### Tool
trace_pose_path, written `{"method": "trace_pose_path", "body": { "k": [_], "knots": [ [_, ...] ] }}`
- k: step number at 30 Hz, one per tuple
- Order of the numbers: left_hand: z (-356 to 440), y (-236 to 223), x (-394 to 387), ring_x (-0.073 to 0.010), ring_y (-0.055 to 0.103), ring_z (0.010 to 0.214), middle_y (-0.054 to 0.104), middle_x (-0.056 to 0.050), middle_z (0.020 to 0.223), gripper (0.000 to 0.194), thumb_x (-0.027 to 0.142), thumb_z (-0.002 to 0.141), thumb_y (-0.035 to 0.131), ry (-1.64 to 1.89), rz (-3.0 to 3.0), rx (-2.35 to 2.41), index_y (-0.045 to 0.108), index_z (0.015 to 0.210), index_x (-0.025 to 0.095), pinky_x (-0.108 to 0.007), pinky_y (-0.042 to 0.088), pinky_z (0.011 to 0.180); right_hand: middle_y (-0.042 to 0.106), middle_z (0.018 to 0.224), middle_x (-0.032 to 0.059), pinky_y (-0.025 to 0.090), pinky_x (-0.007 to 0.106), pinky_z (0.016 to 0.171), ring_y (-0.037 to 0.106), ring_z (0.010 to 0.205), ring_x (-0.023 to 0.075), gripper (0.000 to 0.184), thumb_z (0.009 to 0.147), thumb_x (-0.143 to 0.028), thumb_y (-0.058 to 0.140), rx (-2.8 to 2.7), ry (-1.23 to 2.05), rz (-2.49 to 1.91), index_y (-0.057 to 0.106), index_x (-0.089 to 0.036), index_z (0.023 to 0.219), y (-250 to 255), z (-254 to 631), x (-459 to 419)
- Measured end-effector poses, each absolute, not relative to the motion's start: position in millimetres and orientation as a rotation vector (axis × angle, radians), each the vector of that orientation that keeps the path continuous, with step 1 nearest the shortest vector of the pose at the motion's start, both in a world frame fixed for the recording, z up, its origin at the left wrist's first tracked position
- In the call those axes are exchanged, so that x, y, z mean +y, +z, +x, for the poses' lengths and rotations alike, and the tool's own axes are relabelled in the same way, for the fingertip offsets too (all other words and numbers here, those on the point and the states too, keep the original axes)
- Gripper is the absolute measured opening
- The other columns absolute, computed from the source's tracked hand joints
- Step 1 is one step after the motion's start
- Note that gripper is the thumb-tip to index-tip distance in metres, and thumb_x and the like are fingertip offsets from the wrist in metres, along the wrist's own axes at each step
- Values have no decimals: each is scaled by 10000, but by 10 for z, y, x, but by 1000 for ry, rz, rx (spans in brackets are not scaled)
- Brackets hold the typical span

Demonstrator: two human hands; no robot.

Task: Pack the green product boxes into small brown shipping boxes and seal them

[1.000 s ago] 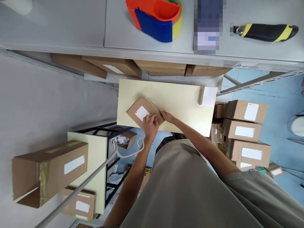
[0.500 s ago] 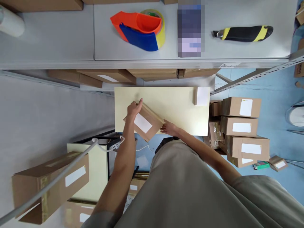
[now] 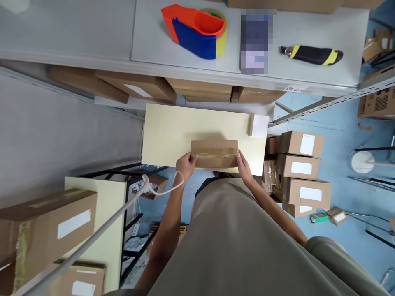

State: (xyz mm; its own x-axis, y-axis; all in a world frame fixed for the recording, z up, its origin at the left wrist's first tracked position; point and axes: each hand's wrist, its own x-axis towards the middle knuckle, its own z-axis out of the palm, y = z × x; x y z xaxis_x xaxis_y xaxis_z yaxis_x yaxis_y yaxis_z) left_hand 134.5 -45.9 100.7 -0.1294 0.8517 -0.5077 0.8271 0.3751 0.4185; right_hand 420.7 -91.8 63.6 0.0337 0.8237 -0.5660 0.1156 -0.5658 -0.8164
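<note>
A brown cardboard box (image 3: 214, 153) is held at the near edge of the pale yellow table (image 3: 166, 131), with a taped side facing up. My left hand (image 3: 185, 165) grips its left end, thumb on the near corner. At the opposite end my right hand (image 3: 243, 166) is closed on the box's right edge. The white label seen on the box earlier is hidden from view. A small white box or stack of paper (image 3: 259, 126) sits at the table's right end.
On the grey shelf (image 3: 148, 33) above lie a tape dispenser (image 3: 197, 33), a blurred-out flat object (image 3: 255, 43) and a utility knife (image 3: 313, 54). Labelled cartons (image 3: 305, 164) are stacked at right. A large open carton (image 3: 61, 222) stands at left, crossed by a pale cord (image 3: 92, 238).
The box has been turned from lying slanted with its label up to standing square with a taped side up. My left hand moved from its far corner to its left end; my right hand closed on it.
</note>
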Motion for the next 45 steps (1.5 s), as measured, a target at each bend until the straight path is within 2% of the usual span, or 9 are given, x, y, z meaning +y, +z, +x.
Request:
{"method": "trace_pose_path", "body": {
  "k": [4, 8, 14, 20, 25, 29, 33, 39, 45],
  "knots": [
    [1534, 859, -752, -262, 699, 856, 733, -79, 837, 389, 552, 1033, 643, 77, 1356, 1865, 600, 799, 244, -313, 380, 725, 722, 1483, 175, 490, 606, 1203, 670, 1378, 394, 734, 1066, -792, 332, -1169, 1266, -2015, 587, -229, 1464, 513, 4394, -876],
    [1564, 750, -774, -313, 751, 954, 787, -121, 946, 473, 689, 984, 662, 143, 1237, 1830, 700, 904, 224, -348, 478, 783, 785, 1323, 188, 561, 582, 1065, 760, 1171, 409, 632, 1045, -760, 431, -1280, 1265, -2134, 571, -235, 1369, 348, 4463, -783],
    [1581, 512, -630, -367, 735, 1297, 838, -129, 1262, 695, 722, 742, 896, 455, 885, 1531, 828, 1192, 196, -431, 577, 1072, 771, 1410, 171, 567, 507, 1163, 731, 1304, 352, 711, 929, -744, 695, -1163, 1657, -1869, 658, -197, 1382, 334, 4543, -590],
    [1514, 322, -614, -422, 681, 1399, 758, -213, 1430, 954, 704, 546, 1003, 544, 639, 1266, 792, 1292, 149, -507, 567, 1156, 743, 1479, 163, 496, 604, 1266, 677, 1413, 397, 734, 829, -649, 876, -1030, 1981, -1632, 737, -214, 1403, 511, 4668, -457],
    [1438, 297, -656, -439, 669, 1401, 737, -230, 1458, 989, 698, 566, 972, 546, 688, 1221, 746, 1350, 140, -537, 575, 1138, 763, 1451, 145, 469, 621, 1290, 684, 1413, 384, 756, 812, -655, 875, -994, 1993, -1546, 744, -216, 1412, 581, 4643, -506],
    [1333, 327, -733, -393, 683, 1380, 763, -197, 1412, 988, 629, 642, 959, 568, 853, 1170, 669, 1458, 154, -538, 540, 1186, 758, 1462, 137, 460, 615, 1292, 677, 1415, 393, 845, 744, -607, 939, -1125, 1893, -1559, 714, -233, 1467, 593, 4650, -644],
    [1247, 276, -738, -359, 615, 1465, 712, -170, 1495, 1120, 470, 632, 988, 610, 1044, 1198, 530, 1615, 190, -497, 479, 1256, 696, 1549, 126, 453, 585, 1291, 620, 1473, 377, 1031, 730, -544, 937, -1387, 1721, -1557, 550, -240, 1636, 451, 4697, -804],
    [1281, -65, -728, -392, 442, 1619, 510, -186, 1710, 1262, 241, 627, 943, 593, 1229, 1490, 350, 1740, 209, -523, 326, 1358, 375, 1811, 146, 377, 591, 1328, 425, 1642, 388, 1157, 759, -418, 866, -1634, 1401, -1761, 320, -253, 1766, -9, 4653, -951],
    [1127, -222, -863, -407, 412, 1646, 412, -224, 1776, 1330, 167, 622, 927, 378, 1185, 1597, 258, 1771, 201, -554, 322, 1357, 436, 1777, 166, 407, 614, 1297, 464, 1621, 403, 1287, 726, -418, 894, -1390, 1501, -1881, 208, -250, 1803, -200, 4531, -1068]
  ]
}}
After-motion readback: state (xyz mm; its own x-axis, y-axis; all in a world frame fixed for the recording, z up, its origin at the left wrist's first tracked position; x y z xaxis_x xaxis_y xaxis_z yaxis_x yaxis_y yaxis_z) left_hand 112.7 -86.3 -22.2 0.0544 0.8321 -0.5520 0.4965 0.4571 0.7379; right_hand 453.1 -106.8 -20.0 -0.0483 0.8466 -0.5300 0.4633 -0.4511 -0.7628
